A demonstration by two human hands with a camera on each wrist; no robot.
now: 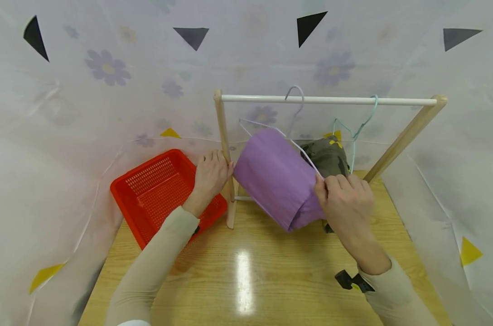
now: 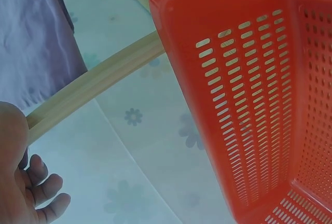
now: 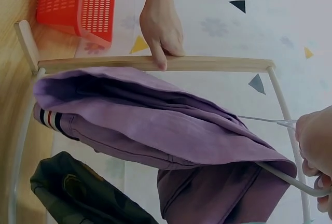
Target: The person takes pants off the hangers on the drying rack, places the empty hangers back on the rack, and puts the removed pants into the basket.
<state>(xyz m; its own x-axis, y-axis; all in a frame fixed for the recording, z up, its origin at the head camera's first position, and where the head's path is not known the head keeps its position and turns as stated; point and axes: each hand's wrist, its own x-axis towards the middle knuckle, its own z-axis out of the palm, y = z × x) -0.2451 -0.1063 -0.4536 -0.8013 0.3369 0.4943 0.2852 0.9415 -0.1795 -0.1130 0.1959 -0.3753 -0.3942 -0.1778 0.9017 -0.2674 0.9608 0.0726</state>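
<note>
Purple garment (image 1: 277,174): folded over pale hanger (image 1: 305,154), hook over white rail (image 1: 254,98), so rail probably bears some weight. My right hand (image 1: 346,203): thumb and fingers pinching hanger's lower corner, apparently to steady it. My left hand (image 1: 211,176): thumb and fingers clasping left wooden post (image 1: 220,120), likely bracing rack. Camouflage garment (image 1: 326,154): on mint hanger (image 1: 354,140), same rail, right of purple. Red basket (image 1: 158,197): just beside post, presumably for easy reach.
</note>
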